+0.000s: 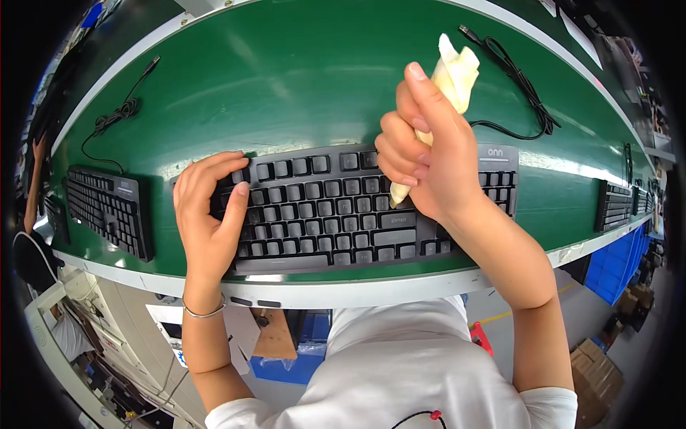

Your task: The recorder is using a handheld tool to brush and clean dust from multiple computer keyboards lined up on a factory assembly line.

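Observation:
A black keyboard (325,207) lies across the middle of a green tabletop, near its front edge. My left hand (208,207) rests over the keyboard's left end, its thumb apart from the fingers and touching the keys; the fingers reach to the far left corner. In a fist, my right hand (434,146) holds a rolled pale yellow cloth (455,77) upright above the keyboard's right part. The cloth's loose folds stick out beyond my thumb, and its narrow tip comes down at the keys beside the large enter key. My right hand hides part of the keyboard.
Another keyboard (111,207) sits to the left, its cable (118,114) bundled behind it. A black cable (525,89) lies coiled at the back right. More keyboards (614,205) stand at the far right. The table's pale front edge (343,292) runs before my body; a blue bin (616,261) is beyond it.

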`<state>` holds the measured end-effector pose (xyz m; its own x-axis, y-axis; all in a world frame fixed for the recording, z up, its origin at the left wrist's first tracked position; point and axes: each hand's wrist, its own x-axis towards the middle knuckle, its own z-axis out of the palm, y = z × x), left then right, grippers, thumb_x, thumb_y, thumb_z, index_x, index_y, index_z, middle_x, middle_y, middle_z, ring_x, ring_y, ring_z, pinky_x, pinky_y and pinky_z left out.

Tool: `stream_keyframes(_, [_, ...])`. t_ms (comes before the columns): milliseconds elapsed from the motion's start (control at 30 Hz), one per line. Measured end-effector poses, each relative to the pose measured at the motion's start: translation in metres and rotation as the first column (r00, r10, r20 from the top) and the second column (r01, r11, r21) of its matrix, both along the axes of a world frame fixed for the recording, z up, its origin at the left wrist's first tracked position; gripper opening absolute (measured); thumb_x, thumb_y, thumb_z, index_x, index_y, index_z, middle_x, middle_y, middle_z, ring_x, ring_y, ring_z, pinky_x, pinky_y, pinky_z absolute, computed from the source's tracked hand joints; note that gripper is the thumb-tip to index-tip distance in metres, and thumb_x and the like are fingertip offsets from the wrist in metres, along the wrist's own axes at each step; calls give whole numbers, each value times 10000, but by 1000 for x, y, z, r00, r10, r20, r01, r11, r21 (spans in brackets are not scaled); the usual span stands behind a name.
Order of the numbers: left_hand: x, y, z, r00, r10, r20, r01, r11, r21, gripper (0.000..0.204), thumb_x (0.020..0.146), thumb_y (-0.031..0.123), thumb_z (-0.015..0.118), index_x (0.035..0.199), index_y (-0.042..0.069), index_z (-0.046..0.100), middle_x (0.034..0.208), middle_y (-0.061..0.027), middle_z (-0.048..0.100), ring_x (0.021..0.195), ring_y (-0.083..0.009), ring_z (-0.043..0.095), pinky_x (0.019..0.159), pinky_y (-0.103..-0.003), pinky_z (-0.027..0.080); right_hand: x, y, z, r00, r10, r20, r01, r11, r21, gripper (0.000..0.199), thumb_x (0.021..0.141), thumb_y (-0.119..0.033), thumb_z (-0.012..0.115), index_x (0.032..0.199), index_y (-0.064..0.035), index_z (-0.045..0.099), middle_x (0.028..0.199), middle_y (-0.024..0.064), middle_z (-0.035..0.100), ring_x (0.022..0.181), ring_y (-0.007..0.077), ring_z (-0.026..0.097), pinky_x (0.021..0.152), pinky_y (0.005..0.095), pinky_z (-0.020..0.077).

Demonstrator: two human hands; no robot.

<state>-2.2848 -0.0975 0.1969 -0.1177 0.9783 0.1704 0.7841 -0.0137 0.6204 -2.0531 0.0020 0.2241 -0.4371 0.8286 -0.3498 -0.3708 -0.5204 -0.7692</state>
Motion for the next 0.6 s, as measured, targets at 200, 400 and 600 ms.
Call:
stream_keyframes(200, [1,-1,2,1000,-12,17,12,1000,6,194,830,145,637,1011,83,673,1118,-15,673,1043,-209,569,1059,-380,313,-1,-11,8,993,-120,-8,120,990,75,420,996,-369,480,654,-175,331,439,-69,239,367,40,169,354,201,160])
stream_keyframes(400, [6,-10,8,1000,-7,-27,6,999,-37,234,828,149,640,1049,76,659,1159,-28,657,1065,-221,560,1042,-379,325,-1,-3,33,1000,14,14,-15,996,90,426,989,-360,491,641,-175,327,439,-65,241,368,39,178,357,199,164])
stream_keyframes(600, [13,-21,13,997,-5,-83,0,998,-56,320,828,166,646,1132,69,629,1223,-55,623,1119,-249,546,1083,-406,301,-12,-3,24,995,84,45,-86,995,49,426,977,-317,508,615,-175,334,436,-55,252,366,47,183,356,205,175])
